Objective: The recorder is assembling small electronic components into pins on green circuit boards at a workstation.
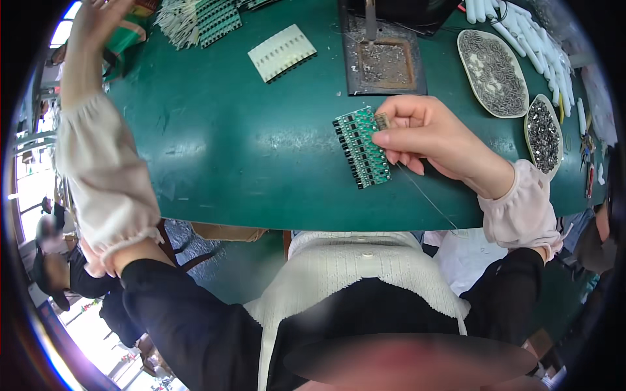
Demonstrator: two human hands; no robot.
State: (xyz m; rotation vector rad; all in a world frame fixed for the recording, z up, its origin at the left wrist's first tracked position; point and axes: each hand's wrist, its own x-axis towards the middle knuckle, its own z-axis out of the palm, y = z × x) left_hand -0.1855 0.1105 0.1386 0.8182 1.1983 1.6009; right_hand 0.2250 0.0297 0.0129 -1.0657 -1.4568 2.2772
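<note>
In my right hand [430, 137] is a green circuit board panel [362, 148], pinched at its right edge between thumb and fingers. Rows of small black parts run across the panel. A small brownish piece [383, 120] shows by the fingertips. Below the same hand a thin grey wire [427, 199] trails down to the table's near edge; whether the fingers grip it is hidden. My left hand [98, 23] is raised at the far left, fingers stretched out and partly cut off by the picture's edge. It is nearest to a green and red object [130, 36].
On the green table [228, 156] lie a pale board panel [282, 53] and boards with white leads [195, 23]. A soldering stand tray [386, 65] sits at the back. Right of it are dishes of small metal parts [492, 72], [543, 133] and white tubes [528, 42].
</note>
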